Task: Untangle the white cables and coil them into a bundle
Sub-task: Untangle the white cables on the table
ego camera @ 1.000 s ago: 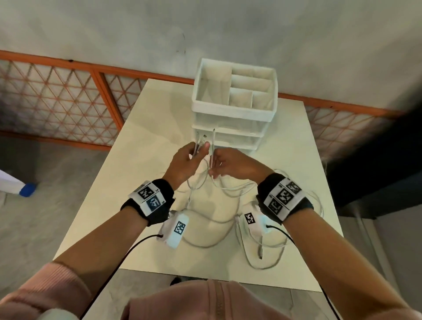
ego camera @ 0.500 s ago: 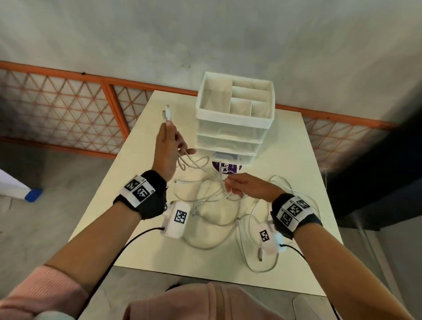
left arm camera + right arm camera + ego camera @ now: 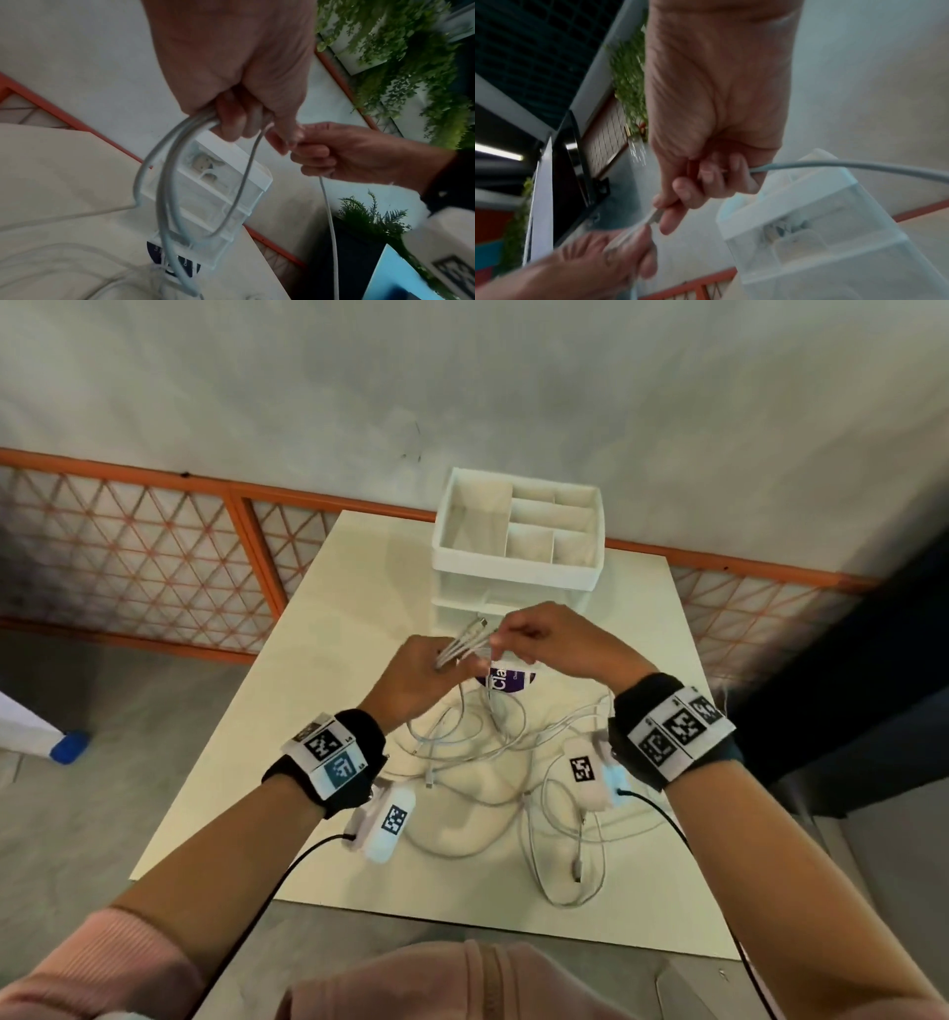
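Observation:
Several white cables (image 3: 477,752) lie in loose tangled loops on the cream table (image 3: 328,670). My left hand (image 3: 416,675) is raised above them, its fingers curled round a gathered handful of cable strands (image 3: 462,647) whose connector ends stick out past the fist. In the left wrist view the loops (image 3: 167,182) hang down from that fist (image 3: 231,113). My right hand (image 3: 544,634) meets it from the right, pinching one cable (image 3: 834,164) next to the strands. One connector end (image 3: 577,868) rests near the table's front edge.
A white drawer organiser (image 3: 513,541) with open top compartments stands at the back of the table, just behind the hands. A purple label (image 3: 506,680) lies in front of it. An orange lattice railing (image 3: 128,557) runs behind the table. Grey floor lies to the left.
My left hand came back down and right from its raised spot at the left. My right hand rose from the table to meet it, and both now hold cable together in front of the organiser.

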Available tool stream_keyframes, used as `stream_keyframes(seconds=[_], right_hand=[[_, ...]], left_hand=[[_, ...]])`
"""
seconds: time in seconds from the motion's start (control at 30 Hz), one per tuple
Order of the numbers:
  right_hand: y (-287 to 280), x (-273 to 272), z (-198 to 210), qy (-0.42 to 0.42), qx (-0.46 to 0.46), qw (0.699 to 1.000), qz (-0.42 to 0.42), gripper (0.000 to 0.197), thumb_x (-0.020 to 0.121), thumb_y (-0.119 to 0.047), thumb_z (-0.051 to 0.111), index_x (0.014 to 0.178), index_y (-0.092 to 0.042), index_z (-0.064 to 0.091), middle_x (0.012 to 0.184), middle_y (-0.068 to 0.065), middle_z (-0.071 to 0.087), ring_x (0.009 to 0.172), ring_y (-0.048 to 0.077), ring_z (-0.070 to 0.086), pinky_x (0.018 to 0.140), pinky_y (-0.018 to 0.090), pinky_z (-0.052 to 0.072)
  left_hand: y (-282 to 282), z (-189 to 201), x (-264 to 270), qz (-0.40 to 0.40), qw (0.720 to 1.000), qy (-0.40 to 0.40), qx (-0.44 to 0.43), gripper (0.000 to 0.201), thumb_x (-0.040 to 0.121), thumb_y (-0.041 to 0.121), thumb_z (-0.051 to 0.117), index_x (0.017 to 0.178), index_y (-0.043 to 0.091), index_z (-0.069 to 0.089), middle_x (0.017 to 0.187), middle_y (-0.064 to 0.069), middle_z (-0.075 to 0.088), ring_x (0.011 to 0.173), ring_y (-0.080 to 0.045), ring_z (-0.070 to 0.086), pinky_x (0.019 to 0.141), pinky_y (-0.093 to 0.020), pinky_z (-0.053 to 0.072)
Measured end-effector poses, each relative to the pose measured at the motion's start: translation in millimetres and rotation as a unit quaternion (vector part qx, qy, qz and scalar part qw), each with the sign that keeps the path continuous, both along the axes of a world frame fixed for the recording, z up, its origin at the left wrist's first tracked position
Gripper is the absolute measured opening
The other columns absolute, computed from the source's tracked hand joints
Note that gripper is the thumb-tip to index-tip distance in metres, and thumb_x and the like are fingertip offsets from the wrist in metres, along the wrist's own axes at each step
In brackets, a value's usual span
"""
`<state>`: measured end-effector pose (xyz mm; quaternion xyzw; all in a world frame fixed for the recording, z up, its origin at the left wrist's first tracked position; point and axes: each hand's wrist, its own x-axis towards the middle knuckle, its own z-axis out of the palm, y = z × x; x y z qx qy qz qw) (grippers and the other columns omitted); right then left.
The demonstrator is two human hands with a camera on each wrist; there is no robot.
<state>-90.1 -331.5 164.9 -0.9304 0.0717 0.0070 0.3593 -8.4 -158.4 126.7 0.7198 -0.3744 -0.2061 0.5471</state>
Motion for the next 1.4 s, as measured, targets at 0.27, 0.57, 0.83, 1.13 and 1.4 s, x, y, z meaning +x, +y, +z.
stream_keyframes(seconds=[0.27, 0.57, 0.83, 1.13, 1.4], right_hand=[[-46, -49, -29, 0.073, 0.098, 0.989, -0.079, 0.033, 0.100, -0.030, 0.040, 0.084, -0.009, 0.060, 0.062, 0.002, 0.044, 0.059, 0.014, 0.046, 0.065, 0.022, 0.042], [-50, -58, -34, 0.135, 0.038, 0.987, -0.074, 0.029, 0.098, -0.029, 0.046, 0.089, -0.009, 0.065, 0.062, -0.001, 0.043, 0.058, 0.012, 0.040, 0.058, 0.020, 0.035], [6, 0, 0, 0.050, -0.028, 0.998, 0.037, 0.023, 0.092, -0.035, 0.056, 0.095, -0.019, 0.073, 0.087, -0.013, 0.067, 0.078, -0.003, 0.055, 0.071, 0.007, 0.037], [-12, 12, -40, 0.021, -0.060, 0.997, -0.039, 0.020, 0.094, -0.022, 0.054, 0.098, -0.005, 0.065, 0.088, 0.002, 0.061, 0.073, 0.006, 0.051, 0.074, 0.007, 0.040], [-37, -16, -109, 0.195, -0.062, 0.973, -0.107, 0.015, 0.087, -0.008, 0.062, 0.101, -0.003, 0.062, 0.095, 0.011, 0.062, 0.078, 0.017, 0.056, 0.056, 0.005, 0.037]], left_hand=[[38, -12, 56, 0.308, 0.947, -0.060, -0.069, 0.028, 0.095, 0.028, 0.054, 0.079, 0.011, 0.070, 0.080, -0.004, 0.070, 0.075, -0.015, 0.059, 0.068, -0.027, 0.042], [48, -27, 71, 0.388, 0.921, -0.041, 0.001, 0.032, 0.085, 0.020, 0.068, 0.111, 0.001, 0.062, 0.056, 0.004, 0.039, 0.049, -0.008, 0.037, 0.056, -0.026, 0.037], [5, -7, 14, 0.003, 0.998, -0.061, 0.012, 0.027, 0.094, 0.029, 0.055, 0.107, 0.006, 0.062, 0.058, 0.015, 0.056, 0.052, 0.004, 0.044, 0.055, -0.012, 0.034], [38, -20, 53, 0.169, 0.971, -0.157, 0.061, 0.036, 0.093, 0.034, 0.056, 0.085, -0.001, 0.059, 0.073, -0.018, 0.063, 0.068, -0.033, 0.056, 0.056, -0.024, 0.038], [50, -53, 54, 0.185, 0.942, -0.230, 0.157, 0.036, 0.088, 0.036, 0.062, 0.082, 0.001, 0.063, 0.061, -0.020, 0.058, 0.064, -0.042, 0.057, 0.059, -0.034, 0.037]])
